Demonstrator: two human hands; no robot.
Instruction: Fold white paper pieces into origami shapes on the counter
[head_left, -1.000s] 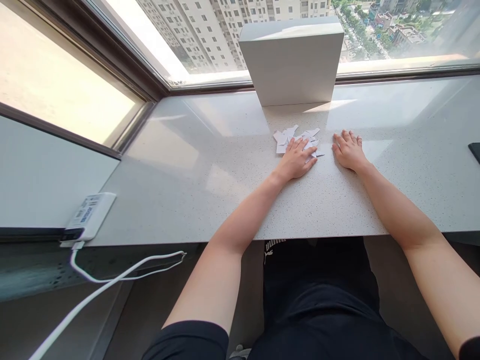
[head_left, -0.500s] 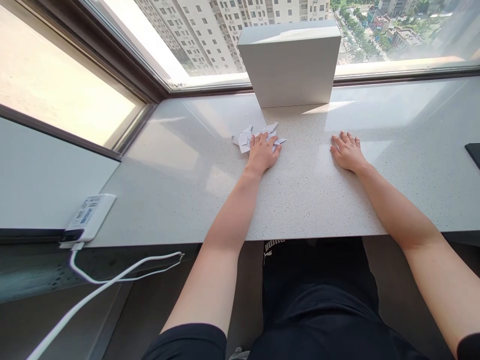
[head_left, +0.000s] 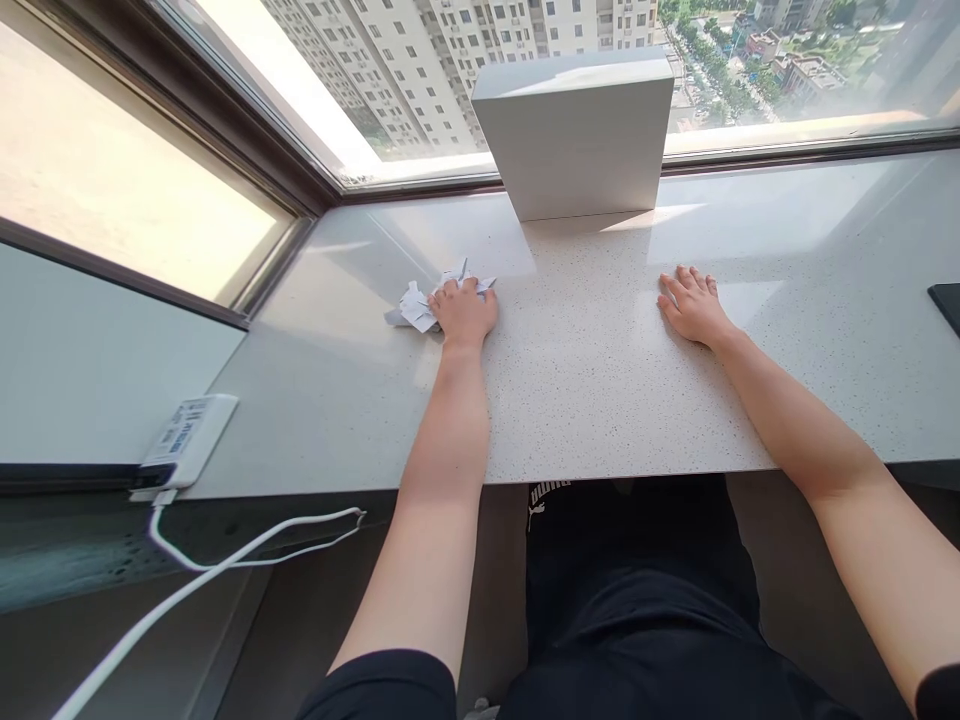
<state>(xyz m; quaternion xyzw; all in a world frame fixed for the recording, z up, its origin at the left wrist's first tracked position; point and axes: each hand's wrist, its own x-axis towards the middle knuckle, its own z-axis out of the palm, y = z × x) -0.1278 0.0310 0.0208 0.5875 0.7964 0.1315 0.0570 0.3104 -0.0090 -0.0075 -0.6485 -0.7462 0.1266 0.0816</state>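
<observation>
The left hand is lying palm down with fingers spread, covering part of a pile of white paper pieces on the speckled countertop. The right hand is resting flat on the same surface, well apart, its fingers slightly fanned. Countertop is extending between the hands, and its front edge is running beneath both forearms. The paper pile is sitting left of centre, well back from that edge. Beyond the hands, a white box is standing upright near the window; its walls are concealing any contents. A white device is lying at the countertop's left end, with a white cable hanging below. The left fingers are hiding some paper, and the frame is cutting off a dark object at far right.
</observation>
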